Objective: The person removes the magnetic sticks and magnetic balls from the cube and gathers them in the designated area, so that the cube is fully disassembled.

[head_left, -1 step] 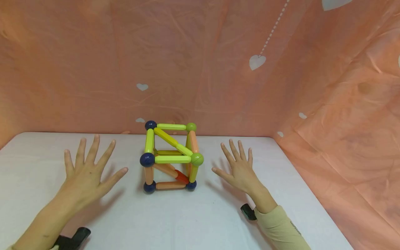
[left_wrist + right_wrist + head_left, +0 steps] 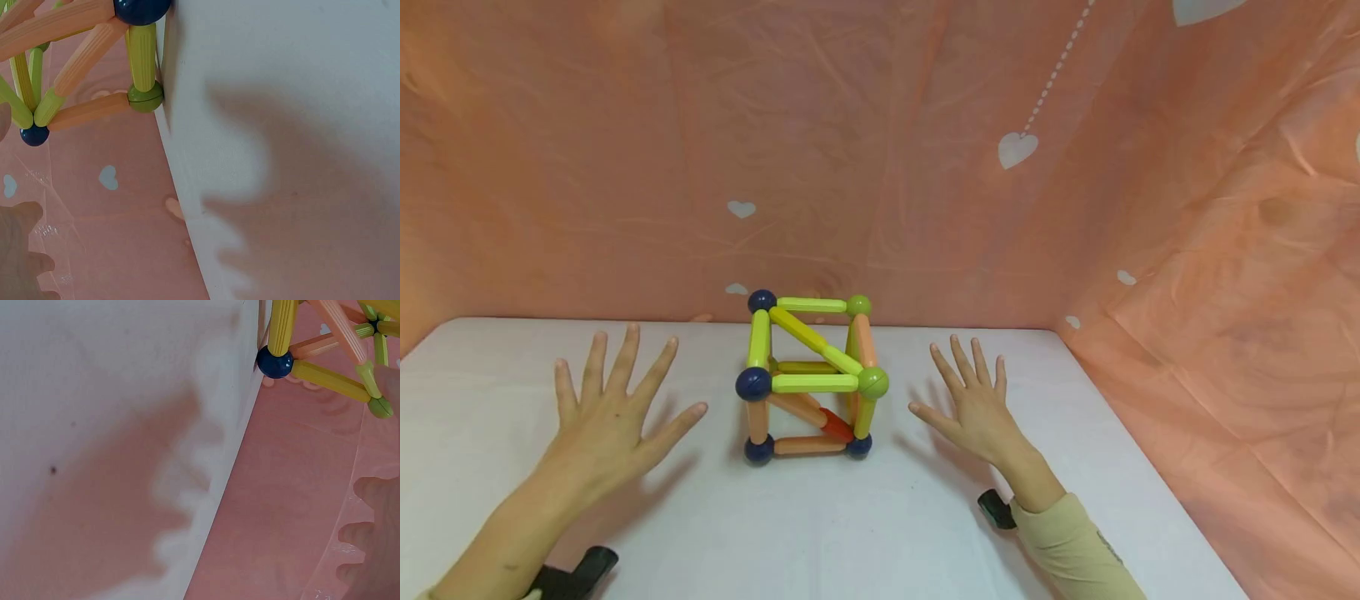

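Note:
A cube-shaped frame of rods and balls (image 2: 815, 383) stands on the white table between the two hands. Its rods are lime, yellow, orange and red; its balls are dark blue and green. To its left, my left hand (image 2: 606, 425) spreads its fingers wide and holds nothing. My right hand (image 2: 977, 412), on the other side, has its fingers spread too, apart from the frame. Both hands cast shadows on the table below them. Part of the frame shows in the left wrist view, with a blue ball (image 2: 142, 7) near the top, and in the right wrist view, with another blue ball (image 2: 275, 361).
The white tabletop (image 2: 820, 533) reaches back to an orange cloth (image 2: 880, 150) with pale hearts, which hangs behind it and along the right side. A small black device (image 2: 591, 567) is at the left wrist, another black device (image 2: 996, 508) at the right.

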The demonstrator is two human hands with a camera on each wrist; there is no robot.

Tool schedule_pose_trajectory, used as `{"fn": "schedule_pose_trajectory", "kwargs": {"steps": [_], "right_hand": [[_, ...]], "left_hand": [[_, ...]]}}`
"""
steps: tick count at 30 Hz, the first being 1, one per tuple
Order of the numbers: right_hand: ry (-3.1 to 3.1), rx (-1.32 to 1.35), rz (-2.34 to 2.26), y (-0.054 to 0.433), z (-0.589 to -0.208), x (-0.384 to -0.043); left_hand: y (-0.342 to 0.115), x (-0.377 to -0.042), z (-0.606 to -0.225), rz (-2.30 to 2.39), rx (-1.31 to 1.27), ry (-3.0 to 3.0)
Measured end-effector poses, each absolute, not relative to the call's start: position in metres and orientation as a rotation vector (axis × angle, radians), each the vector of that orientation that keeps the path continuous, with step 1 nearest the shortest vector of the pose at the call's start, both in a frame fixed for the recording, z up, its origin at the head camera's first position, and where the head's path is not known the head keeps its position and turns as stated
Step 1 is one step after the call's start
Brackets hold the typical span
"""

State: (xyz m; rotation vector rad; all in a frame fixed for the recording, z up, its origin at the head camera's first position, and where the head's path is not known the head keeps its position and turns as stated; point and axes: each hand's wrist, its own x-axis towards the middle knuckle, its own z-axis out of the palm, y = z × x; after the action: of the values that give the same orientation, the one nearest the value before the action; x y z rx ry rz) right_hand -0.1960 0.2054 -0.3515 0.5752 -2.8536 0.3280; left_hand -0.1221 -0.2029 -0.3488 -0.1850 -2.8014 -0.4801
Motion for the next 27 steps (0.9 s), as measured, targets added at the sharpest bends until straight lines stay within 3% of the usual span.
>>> {"fn": "schedule_pose_trajectory", "kwargs": {"steps": [20, 27], "right_hand": [[-2.861, 0.606, 0.316, 0.208, -0.351, -0.196], [-2.752, 0.720, 0.654, 0.201, -0.345, -0.189]], "left_hand": [[-0.203, -0.119, -0.350, -0.479, -0.197, -2.771], [-0.180, -0.116, -0.333, -0.886, -0.305, -2.507]]}}
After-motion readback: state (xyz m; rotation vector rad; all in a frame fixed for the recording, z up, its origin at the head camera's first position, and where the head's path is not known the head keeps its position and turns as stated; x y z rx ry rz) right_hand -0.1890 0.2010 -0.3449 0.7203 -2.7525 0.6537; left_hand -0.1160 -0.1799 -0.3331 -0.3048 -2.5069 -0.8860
